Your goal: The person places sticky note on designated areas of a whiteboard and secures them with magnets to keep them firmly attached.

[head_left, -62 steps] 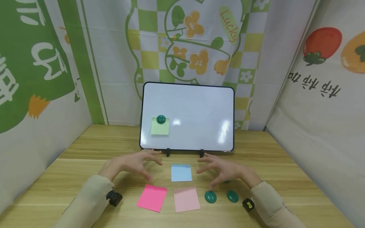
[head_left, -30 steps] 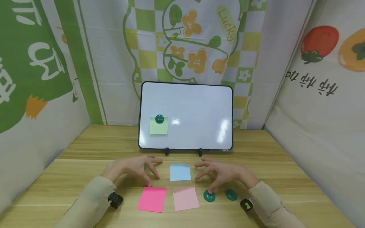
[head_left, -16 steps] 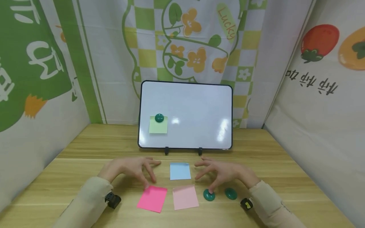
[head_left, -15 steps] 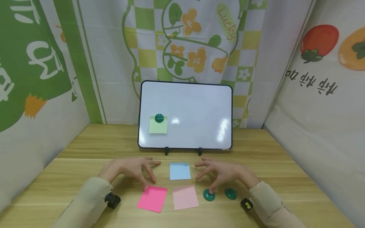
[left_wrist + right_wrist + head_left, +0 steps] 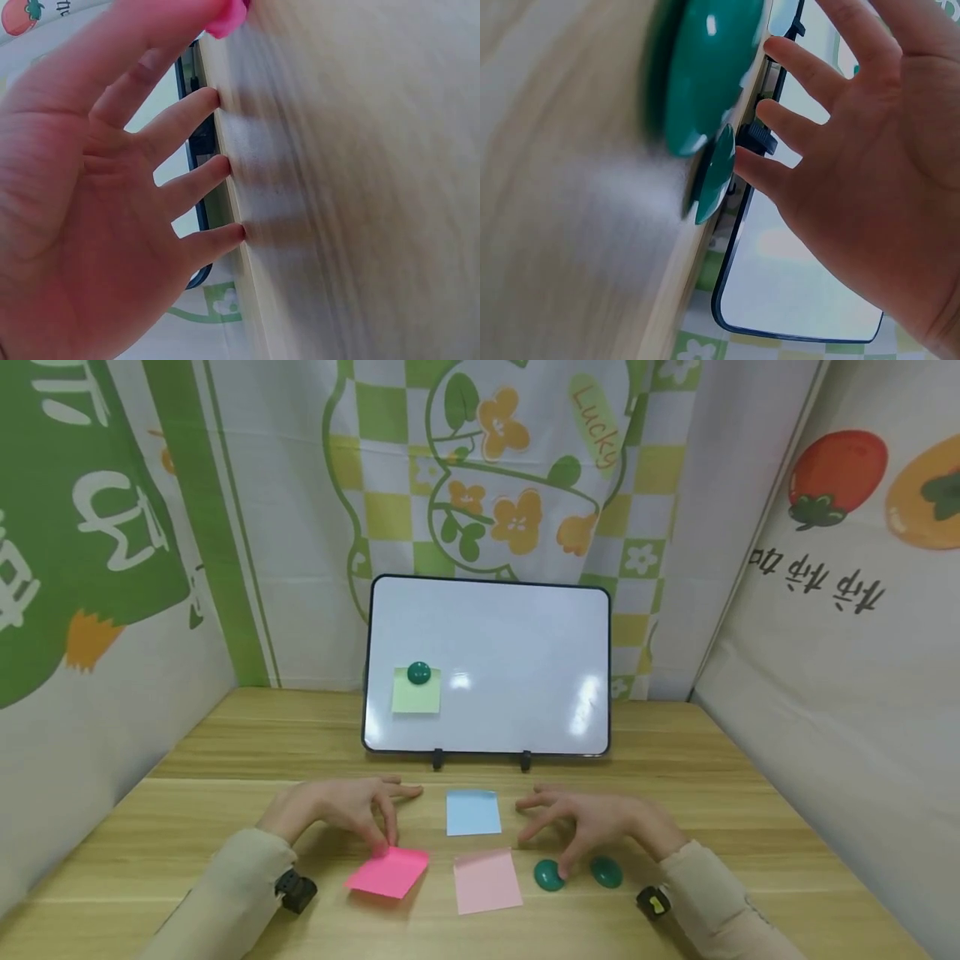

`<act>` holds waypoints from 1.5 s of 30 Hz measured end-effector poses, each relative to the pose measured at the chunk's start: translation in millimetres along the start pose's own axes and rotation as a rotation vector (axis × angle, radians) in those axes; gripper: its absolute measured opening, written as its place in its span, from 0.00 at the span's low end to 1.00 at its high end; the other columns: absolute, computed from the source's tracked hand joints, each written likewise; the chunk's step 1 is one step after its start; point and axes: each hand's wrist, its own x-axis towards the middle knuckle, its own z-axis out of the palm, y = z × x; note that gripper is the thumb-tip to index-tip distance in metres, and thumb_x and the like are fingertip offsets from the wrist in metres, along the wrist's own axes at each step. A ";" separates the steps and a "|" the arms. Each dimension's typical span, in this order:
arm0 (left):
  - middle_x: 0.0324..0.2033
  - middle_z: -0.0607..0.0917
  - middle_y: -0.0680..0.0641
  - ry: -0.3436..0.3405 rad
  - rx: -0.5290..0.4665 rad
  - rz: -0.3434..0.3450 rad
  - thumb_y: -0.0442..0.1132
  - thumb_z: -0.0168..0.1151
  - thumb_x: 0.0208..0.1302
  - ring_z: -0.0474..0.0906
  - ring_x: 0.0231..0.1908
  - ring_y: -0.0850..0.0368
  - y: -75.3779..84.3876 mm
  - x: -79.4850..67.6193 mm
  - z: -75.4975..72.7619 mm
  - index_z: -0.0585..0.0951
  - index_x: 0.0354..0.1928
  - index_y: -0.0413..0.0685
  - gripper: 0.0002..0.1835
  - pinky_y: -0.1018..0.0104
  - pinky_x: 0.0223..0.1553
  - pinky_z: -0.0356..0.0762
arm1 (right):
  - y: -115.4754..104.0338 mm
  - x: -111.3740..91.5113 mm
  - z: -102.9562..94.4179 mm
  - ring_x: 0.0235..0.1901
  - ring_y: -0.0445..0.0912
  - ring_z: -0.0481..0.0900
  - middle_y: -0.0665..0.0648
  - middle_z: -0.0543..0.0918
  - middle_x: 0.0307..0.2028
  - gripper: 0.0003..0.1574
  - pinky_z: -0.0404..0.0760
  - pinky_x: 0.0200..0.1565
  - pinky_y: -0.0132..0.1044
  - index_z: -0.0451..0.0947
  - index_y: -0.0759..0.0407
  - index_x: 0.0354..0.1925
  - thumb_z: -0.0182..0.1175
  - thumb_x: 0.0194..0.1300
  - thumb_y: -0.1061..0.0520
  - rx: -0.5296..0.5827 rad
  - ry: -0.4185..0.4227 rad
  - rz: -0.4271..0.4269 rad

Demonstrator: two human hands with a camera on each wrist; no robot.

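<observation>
My left hand (image 5: 348, 807) pinches the far edge of a bright pink sticky note (image 5: 388, 872), whose sheet tilts up from the table; the left wrist view catches only a corner of that pink sticky note (image 5: 227, 19). The other left fingers spread out, tips down by the wood. My right hand (image 5: 600, 820) has its fingers spread, and its thumb touches the right side of a green domed magnet (image 5: 548, 876). A second green magnet (image 5: 606, 872) lies to the right of it. In the right wrist view, a smaller-looking green magnet (image 5: 717, 174) shows near the little finger.
A light pink sticky note (image 5: 487, 882) and a blue one (image 5: 473, 813) lie between the hands. Behind stands a whiteboard (image 5: 510, 668) on small black feet, bearing a light green note (image 5: 416, 697) under a green magnet (image 5: 419, 672). Printed cloth hangs around the wooden table (image 5: 247, 735).
The left hand has come down onto the bright pink note and lifted its edge, so the sheet tilts. The right hand has lowered, its thumb shifting from the magnet's top to its right side.
</observation>
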 end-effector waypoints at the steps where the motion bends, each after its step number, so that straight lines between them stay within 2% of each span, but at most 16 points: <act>1: 0.76 0.62 0.49 0.003 0.002 0.005 0.45 0.73 0.46 0.42 0.77 0.35 0.1 -0.1 0.1 0.88 0.26 0.67 0.05 0.24 0.69 0.38 | -0.5 0.0 0.3 0.78 0.63 0.38 0.55 0.55 0.78 0.37 0.39 0.71 0.72 0.77 0.38 0.62 0.74 0.53 0.45 0.006 -0.004 0.005; 7: 0.74 0.65 0.48 0.033 0.015 0.053 0.40 0.67 0.47 0.47 0.76 0.34 -0.7 -0.2 -0.3 0.86 0.25 0.65 0.06 0.26 0.70 0.45 | -2.6 0.0 1.4 0.78 0.62 0.38 0.54 0.55 0.78 0.37 0.40 0.72 0.71 0.76 0.36 0.62 0.74 0.53 0.46 0.012 -0.019 0.016; 13: 0.73 0.68 0.48 0.054 -0.027 0.053 0.41 0.67 0.48 0.54 0.75 0.35 -3.2 0.0 -1.1 0.85 0.26 0.62 0.04 0.28 0.70 0.51 | -2.5 0.4 1.9 0.78 0.61 0.37 0.54 0.53 0.78 0.38 0.40 0.72 0.70 0.76 0.36 0.63 0.75 0.53 0.46 0.018 -0.032 0.021; 24: 0.71 0.70 0.45 0.068 -0.068 0.071 0.42 0.68 0.51 0.57 0.73 0.33 -7.1 2.5 -3.0 0.86 0.29 0.60 0.02 0.25 0.68 0.51 | -1.0 -2.9 4.2 0.78 0.62 0.38 0.55 0.50 0.79 0.40 0.41 0.72 0.71 0.76 0.35 0.63 0.75 0.51 0.46 -0.022 -0.048 0.004; 30: 0.71 0.70 0.46 0.074 -0.092 0.051 0.44 0.69 0.53 0.57 0.73 0.33 -8.4 3.3 -3.5 0.85 0.29 0.59 0.02 0.25 0.67 0.51 | -3.1 -4.4 4.4 0.79 0.61 0.37 0.53 0.49 0.79 0.40 0.41 0.72 0.71 0.75 0.34 0.64 0.74 0.52 0.48 -0.026 -0.057 0.009; 38: 0.71 0.70 0.46 0.072 -0.097 0.052 0.44 0.68 0.54 0.57 0.73 0.33 -9.3 2.6 -4.4 0.85 0.29 0.56 0.02 0.25 0.67 0.52 | -6.6 -0.3 5.3 0.78 0.60 0.43 0.53 0.54 0.78 0.31 0.46 0.73 0.68 0.81 0.37 0.57 0.73 0.54 0.52 -0.032 -0.035 -0.017; 45: 0.71 0.70 0.46 0.069 -0.095 0.057 0.43 0.67 0.55 0.58 0.72 0.33 -8.3 1.6 -4.4 0.85 0.29 0.56 0.02 0.25 0.67 0.53 | -6.0 1.5 6.5 0.78 0.60 0.46 0.54 0.57 0.77 0.25 0.47 0.73 0.68 0.84 0.39 0.54 0.72 0.56 0.51 -0.037 -0.015 -0.025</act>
